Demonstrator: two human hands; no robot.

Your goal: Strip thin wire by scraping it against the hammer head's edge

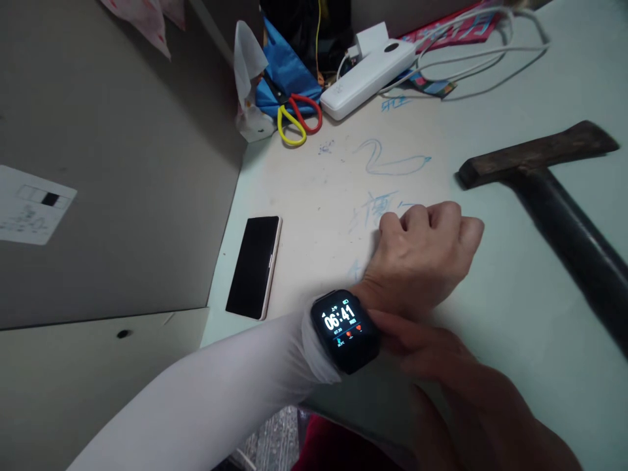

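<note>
My left hand (422, 252) is curled into a loose fist above the table, palm down, and I see nothing in it. Around that wrist, over the end of a white sleeve (235, 379), is a black smartwatch (345, 330) with its screen lit, reading 06:41. From the lower right comes my right hand (471, 386), slightly blurred. Its stretched-out fingertips are at the watch's right edge, while the thumb hangs apart below. Whether a fingertip presses on the watch's side I cannot tell.
Left of the watch lies a dark-screened phone (254, 267). A hammer (544, 154) rests at the right. Scissors (297, 118), a white power strip (367, 78) and looped white cables (471, 55) are at the back. A grey partition (122, 163) borders the left side.
</note>
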